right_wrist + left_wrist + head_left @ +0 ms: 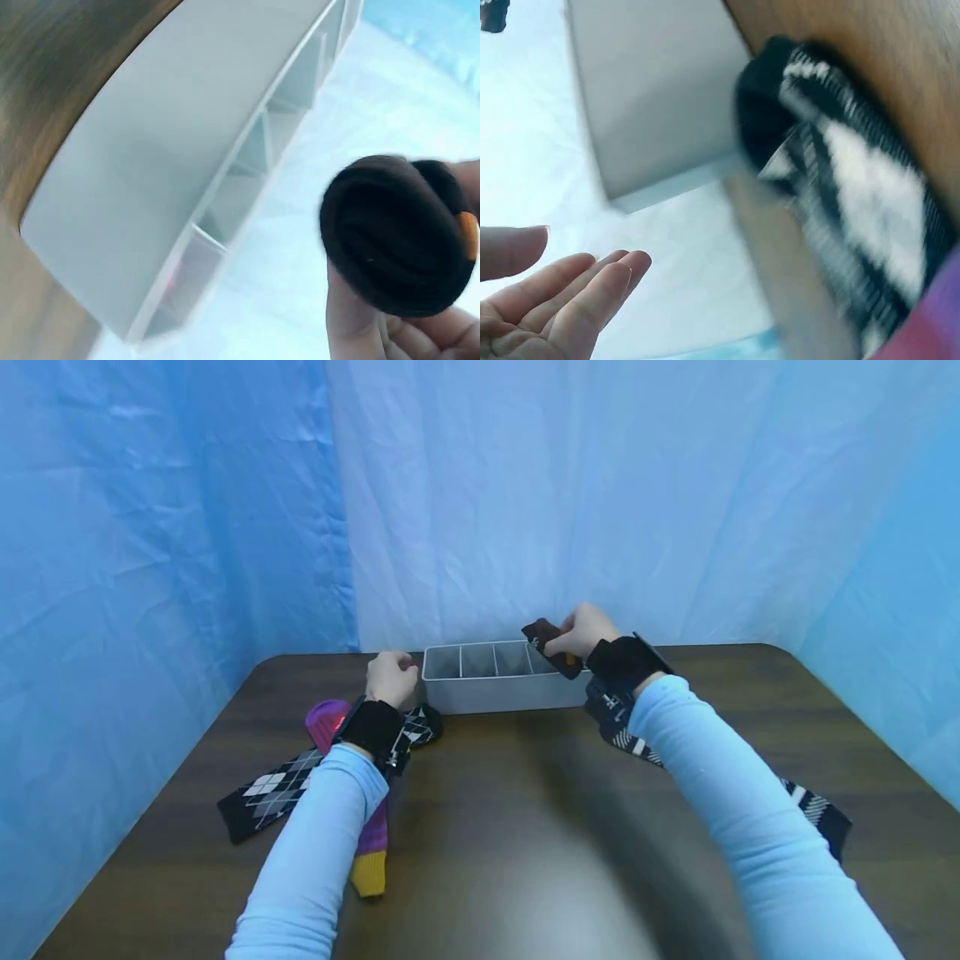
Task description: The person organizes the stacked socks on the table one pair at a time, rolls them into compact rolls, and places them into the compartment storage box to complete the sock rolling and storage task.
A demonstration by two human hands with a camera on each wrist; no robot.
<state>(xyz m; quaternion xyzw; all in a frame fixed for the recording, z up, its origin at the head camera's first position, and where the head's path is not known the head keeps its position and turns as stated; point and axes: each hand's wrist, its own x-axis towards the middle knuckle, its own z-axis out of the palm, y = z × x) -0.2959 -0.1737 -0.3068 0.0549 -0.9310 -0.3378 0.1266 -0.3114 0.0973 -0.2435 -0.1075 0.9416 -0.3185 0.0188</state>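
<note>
We see that the brown sock (390, 236) shows some orange, and the box (510, 696) is pale grey. The diamond sock (276, 789) is black, grey and white; the purple sock (372, 833) ends in yellow; the striped sock (817, 810) is dark with white lines. We find light blue sleeves (306, 864) and a dark brown table (480, 827).

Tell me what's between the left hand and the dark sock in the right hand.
The head view shows it: the left part of the grey divided box lies between the left hand and the dark sock.
</note>
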